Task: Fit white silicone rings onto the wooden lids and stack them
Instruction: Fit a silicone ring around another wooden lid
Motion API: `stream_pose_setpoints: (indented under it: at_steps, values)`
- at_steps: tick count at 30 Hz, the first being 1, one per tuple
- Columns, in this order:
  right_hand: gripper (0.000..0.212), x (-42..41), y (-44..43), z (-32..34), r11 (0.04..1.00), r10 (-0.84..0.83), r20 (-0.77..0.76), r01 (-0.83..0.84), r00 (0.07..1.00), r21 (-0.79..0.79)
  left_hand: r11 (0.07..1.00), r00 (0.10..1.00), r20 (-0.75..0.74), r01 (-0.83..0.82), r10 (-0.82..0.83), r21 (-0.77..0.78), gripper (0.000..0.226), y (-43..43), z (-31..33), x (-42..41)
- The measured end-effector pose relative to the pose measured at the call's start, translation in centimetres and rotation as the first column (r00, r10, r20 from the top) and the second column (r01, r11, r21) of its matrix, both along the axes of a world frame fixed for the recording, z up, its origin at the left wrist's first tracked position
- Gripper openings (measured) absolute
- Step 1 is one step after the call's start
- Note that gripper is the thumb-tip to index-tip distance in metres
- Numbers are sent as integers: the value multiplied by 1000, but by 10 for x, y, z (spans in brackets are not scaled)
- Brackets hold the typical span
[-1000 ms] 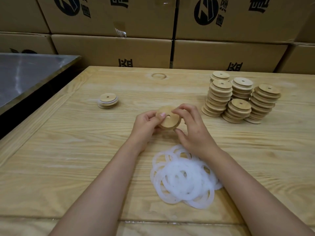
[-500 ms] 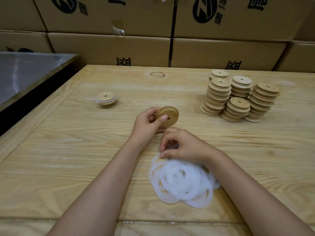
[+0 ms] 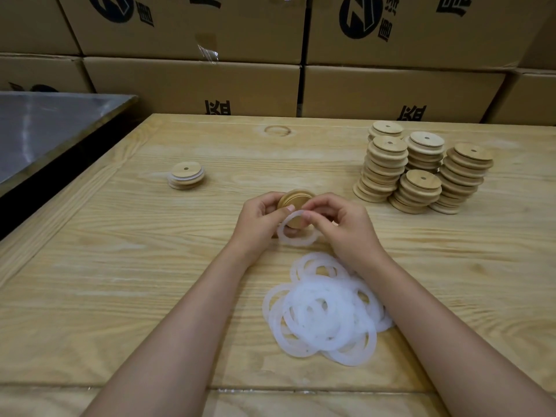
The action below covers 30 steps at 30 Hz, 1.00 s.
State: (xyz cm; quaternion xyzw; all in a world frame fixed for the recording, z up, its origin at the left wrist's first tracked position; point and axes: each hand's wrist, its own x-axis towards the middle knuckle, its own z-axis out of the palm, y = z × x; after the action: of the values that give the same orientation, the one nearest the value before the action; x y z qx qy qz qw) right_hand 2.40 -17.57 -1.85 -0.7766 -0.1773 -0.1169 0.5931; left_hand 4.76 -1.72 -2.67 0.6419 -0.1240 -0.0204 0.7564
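My left hand (image 3: 258,221) grips a round wooden lid (image 3: 293,203) held on edge above the table's middle. My right hand (image 3: 340,227) pinches the top of a white silicone ring (image 3: 293,239) that hangs in front of the lid's lower part. A loose heap of white rings (image 3: 325,314) lies on the table between my forearms. A short stack of lids with rings fitted (image 3: 186,175) sits at the left. Several taller stacks of bare wooden lids (image 3: 421,173) stand at the right.
The wooden table (image 3: 120,266) has a raised border at left and front. A grey metal surface (image 3: 45,127) adjoins it on the left. Stacked cardboard boxes (image 3: 301,55) form a wall behind.
My right hand dropped to the heap of rings, picked one up and brought it back to the lid. My left hand kept hold of the lid throughout.
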Motion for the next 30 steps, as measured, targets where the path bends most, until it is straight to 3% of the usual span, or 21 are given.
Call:
stream_pose_setpoints:
  at_steps: [4,9,17,23,27,30]
  values:
    - [19,3,-2,2,982,-162,23,159,987,104,1000,1000,-7,12,-12,18,17,0,0,0]
    - [17,4,-1,2,961,-234,-30,236,972,142,998,999,-15,43,-43,40,19,0,-1,0]
    - [12,7,-1,1,938,-250,-147,277,957,207,996,996,-5,87,-87,38,24,0,-1,-1]
    - [13,8,-2,1,947,-213,-129,237,969,217,995,996,33,78,-80,58,31,-2,-1,-4]
    - [12,8,-3,2,953,-182,-112,203,977,226,993,996,78,46,-54,106,14,-3,-2,-3]
    - [15,8,-4,3,961,-163,-90,178,983,210,996,997,66,39,-45,83,15,-3,-2,-2]
